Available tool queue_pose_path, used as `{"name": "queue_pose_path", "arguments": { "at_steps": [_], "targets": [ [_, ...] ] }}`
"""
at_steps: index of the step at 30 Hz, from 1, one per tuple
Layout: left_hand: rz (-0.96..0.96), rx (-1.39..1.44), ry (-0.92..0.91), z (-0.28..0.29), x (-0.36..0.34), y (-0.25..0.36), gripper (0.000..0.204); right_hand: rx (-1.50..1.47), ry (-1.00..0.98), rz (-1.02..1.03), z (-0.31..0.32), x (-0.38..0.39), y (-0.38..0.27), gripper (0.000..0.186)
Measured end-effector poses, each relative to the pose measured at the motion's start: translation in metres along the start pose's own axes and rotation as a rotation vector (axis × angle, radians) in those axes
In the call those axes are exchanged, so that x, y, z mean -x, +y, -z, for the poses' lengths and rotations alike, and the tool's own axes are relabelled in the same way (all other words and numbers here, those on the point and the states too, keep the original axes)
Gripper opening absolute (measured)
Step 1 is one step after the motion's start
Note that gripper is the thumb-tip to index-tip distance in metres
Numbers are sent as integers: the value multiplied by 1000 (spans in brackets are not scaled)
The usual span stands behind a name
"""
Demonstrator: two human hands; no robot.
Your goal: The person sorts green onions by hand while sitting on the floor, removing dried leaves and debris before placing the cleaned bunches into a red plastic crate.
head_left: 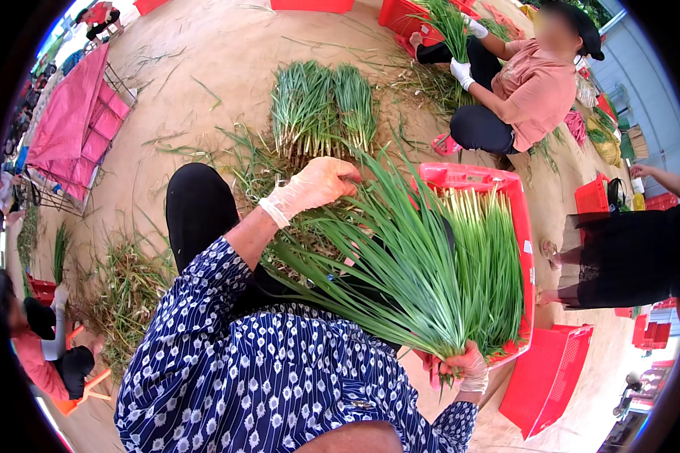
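The person's right hand [468, 368], in a pale thin glove, is closed around the gathered end of a bunch of long green leaves [408, 279], at the near right of the lap. The leaves fan out to the left and far side, overlapping a red crate [528, 279] on the right, which is packed with similar greens [499, 257], their pale ends toward the far side. Another red crate [548, 381] stands just beside it, nearer. The left hand [313, 187], also gloved, is farther off near the leaves, fingers partly bent; whether it has hold of any leaf, one cannot tell. Loose trimmings [132, 298] lie left on the floor. Beyond the left hand lie neat bundles [306, 106]. At the far right, a seated co-worker [540, 94] in white gloves holds a green bunch [447, 30].
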State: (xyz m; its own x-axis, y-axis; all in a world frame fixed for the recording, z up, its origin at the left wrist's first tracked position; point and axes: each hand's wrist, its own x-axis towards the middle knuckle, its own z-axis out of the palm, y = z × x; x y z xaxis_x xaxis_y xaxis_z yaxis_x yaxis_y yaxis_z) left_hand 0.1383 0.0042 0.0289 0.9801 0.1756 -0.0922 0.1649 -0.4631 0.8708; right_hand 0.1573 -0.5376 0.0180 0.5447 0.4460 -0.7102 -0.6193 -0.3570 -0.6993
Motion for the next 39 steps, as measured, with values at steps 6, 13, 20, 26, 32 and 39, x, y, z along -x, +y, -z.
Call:
{"name": "queue_pose_path", "arguments": {
  "at_steps": [6, 13, 20, 26, 32, 39],
  "targets": [
    [76, 125, 74, -16, -4, -3, 20, 20, -10, 13, 5, -1, 0, 51],
    [222, 459, 308, 7, -11, -22, 7, 2, 4, 1, 8, -2, 14, 50],
    [-58, 177, 570, 39, -13, -67, 34, 34, -16, -5, 15, -5, 12, 41],
    [-328, -397, 409, 18, -11, -23, 36, -43, 11, -3, 9, -3, 4, 49],
    [-35, 595, 423, 23, -12, -16, 18, 33, 20, 12, 7, 2, 5, 49],
    [-103, -74, 243, 40, 6, 22, 12, 70, -7, -23, 7, -3, 4, 51]
  ]
}}
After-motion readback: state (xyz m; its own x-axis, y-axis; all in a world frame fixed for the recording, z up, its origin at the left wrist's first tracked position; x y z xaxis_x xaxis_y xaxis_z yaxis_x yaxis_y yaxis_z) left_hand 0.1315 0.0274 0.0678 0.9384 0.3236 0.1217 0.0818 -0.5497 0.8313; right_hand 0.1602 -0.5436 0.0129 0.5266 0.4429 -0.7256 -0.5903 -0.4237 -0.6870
